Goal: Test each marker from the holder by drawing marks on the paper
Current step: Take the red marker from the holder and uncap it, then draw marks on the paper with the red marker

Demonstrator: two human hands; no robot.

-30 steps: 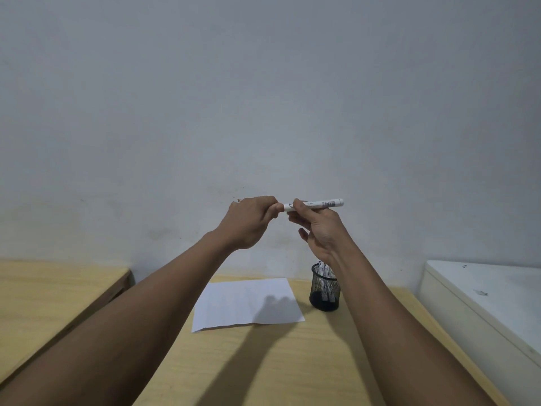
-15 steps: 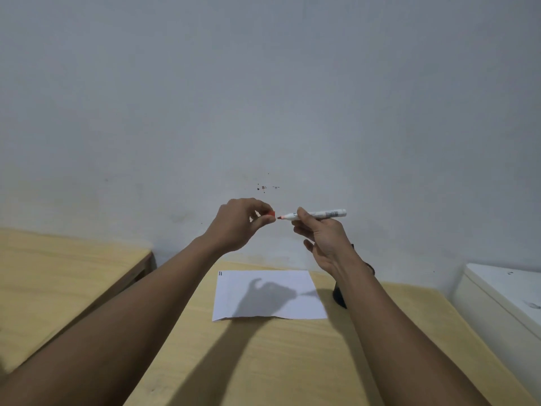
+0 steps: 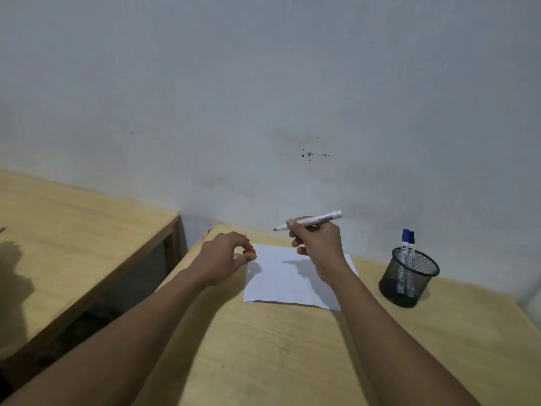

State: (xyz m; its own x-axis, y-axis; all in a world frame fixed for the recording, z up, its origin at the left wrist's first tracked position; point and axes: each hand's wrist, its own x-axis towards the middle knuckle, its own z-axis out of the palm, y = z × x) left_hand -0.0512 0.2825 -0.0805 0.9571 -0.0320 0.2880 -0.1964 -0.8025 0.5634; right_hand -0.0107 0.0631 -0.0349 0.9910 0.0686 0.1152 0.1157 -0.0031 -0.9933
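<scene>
Head view: two bare forearms reach forward from the bottom edge over the pale wooden bench (image 3: 278, 356). The left hand (image 3: 222, 259) hangs just above the left edge of the paper (image 3: 281, 276), its fingers (image 3: 244, 260) pinched shut on a small red cap (image 3: 249, 252). The right hand (image 3: 317, 247) is raised over the paper's far half, its fingers closed round the white barrel of an uncapped marker (image 3: 314, 220) that lies nearly level, red tip pointing left and clear of the sheet. The paper lies flat on the bench, creased, and no marks can be made out on it. To the right, well apart from the sheet, stands the black mesh holder (image 3: 409, 278) with two capped markers upright in it. A second bench (image 3: 73, 230) stands to the left, and a grey wall (image 3: 263, 98) behind
</scene>
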